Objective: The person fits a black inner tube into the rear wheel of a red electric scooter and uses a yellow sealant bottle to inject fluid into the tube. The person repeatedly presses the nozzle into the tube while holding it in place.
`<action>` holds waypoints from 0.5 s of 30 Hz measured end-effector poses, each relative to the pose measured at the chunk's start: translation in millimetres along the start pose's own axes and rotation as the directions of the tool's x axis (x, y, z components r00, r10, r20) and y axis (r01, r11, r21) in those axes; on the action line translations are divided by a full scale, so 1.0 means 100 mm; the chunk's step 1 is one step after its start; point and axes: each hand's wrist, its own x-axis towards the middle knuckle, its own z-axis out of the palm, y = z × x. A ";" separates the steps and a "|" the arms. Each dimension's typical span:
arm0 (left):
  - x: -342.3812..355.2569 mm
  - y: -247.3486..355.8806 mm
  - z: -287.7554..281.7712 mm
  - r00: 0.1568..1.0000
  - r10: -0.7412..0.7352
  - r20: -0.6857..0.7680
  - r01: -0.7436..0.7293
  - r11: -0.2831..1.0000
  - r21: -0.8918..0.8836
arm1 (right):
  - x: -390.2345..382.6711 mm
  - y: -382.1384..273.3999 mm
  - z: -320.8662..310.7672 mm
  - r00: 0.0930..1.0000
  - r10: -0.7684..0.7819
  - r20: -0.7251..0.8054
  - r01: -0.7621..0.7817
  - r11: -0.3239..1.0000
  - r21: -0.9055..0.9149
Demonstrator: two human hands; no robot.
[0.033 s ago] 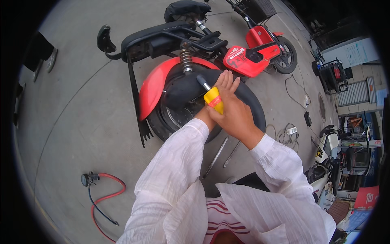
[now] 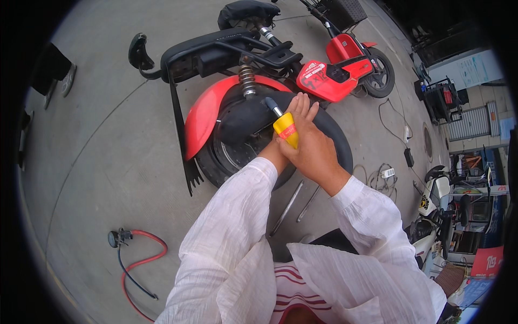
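Observation:
My right hand (image 2: 315, 151) grips a yellow object with a red band (image 2: 285, 128), which has a silver neck and dark tip and points up and left. Beneath it, my left hand (image 2: 302, 105) lies on the black tyre (image 2: 337, 140) with its fingers stretched out; its palm is hidden by my right hand. The tyre is on the rear wheel of a red electric scooter (image 2: 329, 82) lying on its side. A red rear mudguard (image 2: 205, 116) and a coiled shock absorber (image 2: 247, 82) sit beside the wheel.
An air hose with gauge (image 2: 148, 234) lies lower left; two metal bars (image 2: 286, 208) and cables (image 2: 380, 183) lie near the wheel. A bystander's feet (image 2: 67, 81) show at upper left. Another two-wheeler (image 2: 437, 194) and a black cart (image 2: 437, 102) stand on the right.
My right hand and the yellow object have shifted slightly up and to the right. The scooter and the surroundings look the same.

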 end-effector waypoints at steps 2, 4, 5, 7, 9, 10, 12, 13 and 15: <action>0.02 0.02 -0.01 1.000 0.000 0.020 0.000 1.000 0.004 | 0.00 0.07 0.04 0.999 -0.008 -0.035 0.008 1.000 -0.014; 0.00 -0.02 -0.03 1.000 0.011 0.028 -0.011 1.000 -0.003 | -0.01 0.01 0.03 1.000 -0.013 0.013 0.013 1.000 -0.002; 0.00 -0.01 -0.03 1.000 0.001 0.024 -0.001 1.000 0.006 | -0.03 -0.02 0.01 0.999 -0.011 0.034 0.011 1.000 0.002; 0.02 0.01 -0.03 1.000 -0.013 0.024 0.013 1.000 0.005 | 0.00 0.05 0.05 1.000 0.010 -0.016 -0.011 0.999 -0.036; 0.02 -0.02 -0.09 0.998 0.027 0.049 -0.028 0.999 0.016 | 0.00 0.06 0.05 1.000 -0.019 -0.023 0.018 0.999 -0.040; 0.01 -0.04 -0.12 0.997 0.047 0.062 -0.048 0.999 0.020 | -0.03 0.03 0.04 0.998 -0.056 -0.010 0.056 0.998 -0.025; 0.00 -0.05 -0.16 0.997 0.042 0.071 -0.042 0.999 0.010 | -0.04 0.00 0.03 0.999 -0.036 -0.002 0.036 0.999 -0.015; 0.01 -0.02 -0.15 0.997 0.036 0.070 -0.038 0.999 0.021 | -0.01 0.03 0.04 1.000 0.019 -0.004 -0.019 1.000 -0.021; 0.02 -0.02 -0.12 0.997 0.027 0.078 -0.033 0.997 0.075 | 0.02 0.05 0.03 0.997 0.077 0.026 -0.076 0.997 -0.024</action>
